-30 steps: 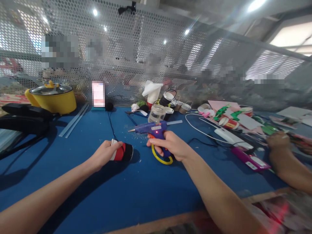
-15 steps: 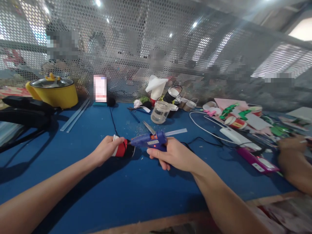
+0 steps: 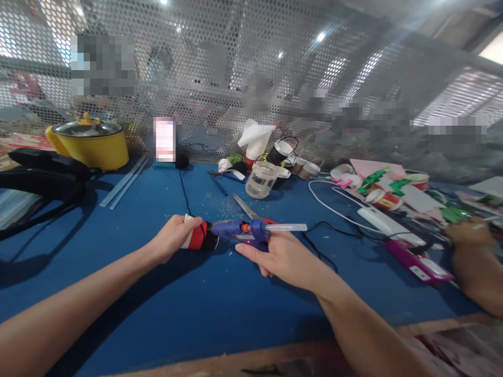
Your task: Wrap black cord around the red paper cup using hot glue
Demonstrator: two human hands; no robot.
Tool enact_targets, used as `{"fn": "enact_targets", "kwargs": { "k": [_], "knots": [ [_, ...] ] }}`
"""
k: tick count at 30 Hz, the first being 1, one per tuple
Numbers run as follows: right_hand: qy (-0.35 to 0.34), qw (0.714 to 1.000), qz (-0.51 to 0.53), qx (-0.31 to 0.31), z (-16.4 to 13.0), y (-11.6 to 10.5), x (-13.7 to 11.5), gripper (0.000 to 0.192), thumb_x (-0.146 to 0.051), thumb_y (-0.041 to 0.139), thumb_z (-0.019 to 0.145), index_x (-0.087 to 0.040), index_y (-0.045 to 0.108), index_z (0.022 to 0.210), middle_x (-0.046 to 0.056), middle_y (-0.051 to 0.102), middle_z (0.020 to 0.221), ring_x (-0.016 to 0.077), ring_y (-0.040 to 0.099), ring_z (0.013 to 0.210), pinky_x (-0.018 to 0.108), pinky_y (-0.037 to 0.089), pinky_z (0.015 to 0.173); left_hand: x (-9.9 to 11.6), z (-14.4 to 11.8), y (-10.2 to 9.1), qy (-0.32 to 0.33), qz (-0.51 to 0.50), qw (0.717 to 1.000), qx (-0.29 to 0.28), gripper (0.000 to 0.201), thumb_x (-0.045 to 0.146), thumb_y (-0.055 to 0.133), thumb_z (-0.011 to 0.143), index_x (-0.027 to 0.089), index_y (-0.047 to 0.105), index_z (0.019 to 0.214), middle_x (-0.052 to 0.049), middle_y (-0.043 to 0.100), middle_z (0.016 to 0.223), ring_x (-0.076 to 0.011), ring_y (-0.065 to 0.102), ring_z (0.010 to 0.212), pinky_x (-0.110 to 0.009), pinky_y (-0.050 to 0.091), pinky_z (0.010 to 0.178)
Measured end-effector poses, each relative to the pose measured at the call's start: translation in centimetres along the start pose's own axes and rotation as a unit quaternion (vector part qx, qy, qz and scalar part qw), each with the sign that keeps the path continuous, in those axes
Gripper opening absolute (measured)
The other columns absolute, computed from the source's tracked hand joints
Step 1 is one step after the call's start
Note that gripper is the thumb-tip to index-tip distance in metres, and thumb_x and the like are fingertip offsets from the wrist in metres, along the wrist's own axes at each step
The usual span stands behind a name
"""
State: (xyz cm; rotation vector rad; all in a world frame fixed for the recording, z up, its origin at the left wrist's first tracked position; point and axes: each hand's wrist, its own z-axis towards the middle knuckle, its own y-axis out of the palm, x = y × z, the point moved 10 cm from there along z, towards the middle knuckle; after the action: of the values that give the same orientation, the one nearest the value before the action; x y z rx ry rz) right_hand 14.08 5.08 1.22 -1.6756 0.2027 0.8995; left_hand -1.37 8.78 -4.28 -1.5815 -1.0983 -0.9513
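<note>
My left hand (image 3: 170, 240) is closed round a paper cup (image 3: 195, 237) that lies on its side. The cup has a white rim, a red band and black cord wound on the end facing right. In my right hand (image 3: 291, 256) is a blue hot glue gun (image 3: 255, 228), its small red light lit and a clear glue stick (image 3: 288, 227) jutting from its back. The gun's nozzle points left and meets the cup near the border of red and black. Just behind the gun lie scissors (image 3: 245, 206), their handles partly hidden.
A clear plastic jar (image 3: 261, 180), pliers (image 3: 218, 184) and cord-wrapped cups (image 3: 280, 152) stand behind. Left are a yellow pot (image 3: 92, 146), glue sticks (image 3: 124, 180) and a phone (image 3: 164, 139). Right are a purple power strip (image 3: 418, 262), cables, craft scraps and another person's hand (image 3: 471, 235).
The glue gun has rolled slightly in my right hand, showing more of its top, and its stick now lies nearly level. The view has shifted a little. My left hand still holds the cup.
</note>
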Motion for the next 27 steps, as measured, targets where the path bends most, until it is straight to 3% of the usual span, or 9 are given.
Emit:
{"fn": "enact_targets", "kwargs": {
  "k": [5, 13, 22, 27],
  "knots": [
    [-0.001, 0.998, -0.070, 0.000, -0.6, -0.1, -0.6, 0.045, -0.048, 0.037, 0.078, -0.019, 0.050, 0.047, -0.002, 0.051, 0.042, 0.0110, 0.051, 0.042, 0.024, 0.038, 0.049, -0.2, 0.2, -0.2, -0.006, 0.005, 1.000, 0.013, 0.031, 0.043, 0.045, 0.066, 0.015, 0.045, 0.052, 0.005, 0.037, 0.043, -0.0078, 0.032, 0.040, -0.022, 0.022, 0.043],
    [-0.057, 0.989, -0.135, 0.018, -0.8, -0.3, -2.7, 0.034, -0.040, 0.038, 0.080, -0.020, 0.056, 0.060, -0.004, 0.047, 0.039, 0.0126, 0.049, 0.044, 0.025, 0.037, 0.056, -0.1, -0.1, 0.0, -0.020, -0.024, 0.999, 0.018, 0.028, 0.039, 0.047, 0.064, 0.015, 0.043, 0.050, 0.005, 0.041, 0.043, -0.0072, 0.034, 0.038, -0.021, 0.022, 0.041],
    [0.003, 0.996, -0.087, -0.008, -0.6, -0.1, -0.8, 0.044, -0.046, 0.037, 0.079, -0.018, 0.050, 0.047, -0.002, 0.050, 0.040, 0.0110, 0.052, 0.042, 0.023, 0.038, 0.049, 0.0, 0.2, 0.0, 0.000, 0.005, 1.000, 0.009, 0.030, 0.042, 0.044, 0.066, 0.015, 0.044, 0.052, 0.005, 0.038, 0.045, -0.0078, 0.032, 0.041, -0.022, 0.023, 0.043],
    [-0.001, 0.999, -0.048, 0.004, -0.2, -0.6, -0.8, 0.037, -0.043, 0.041, 0.077, -0.017, 0.054, 0.053, -0.004, 0.046, 0.035, 0.0096, 0.051, 0.037, 0.021, 0.040, 0.046, 0.0, 0.1, 0.0, 0.020, 0.025, 0.999, 0.009, 0.031, 0.043, 0.043, 0.067, 0.015, 0.045, 0.054, 0.005, 0.037, 0.045, -0.0082, 0.032, 0.041, -0.022, 0.023, 0.044]
  ]
}}
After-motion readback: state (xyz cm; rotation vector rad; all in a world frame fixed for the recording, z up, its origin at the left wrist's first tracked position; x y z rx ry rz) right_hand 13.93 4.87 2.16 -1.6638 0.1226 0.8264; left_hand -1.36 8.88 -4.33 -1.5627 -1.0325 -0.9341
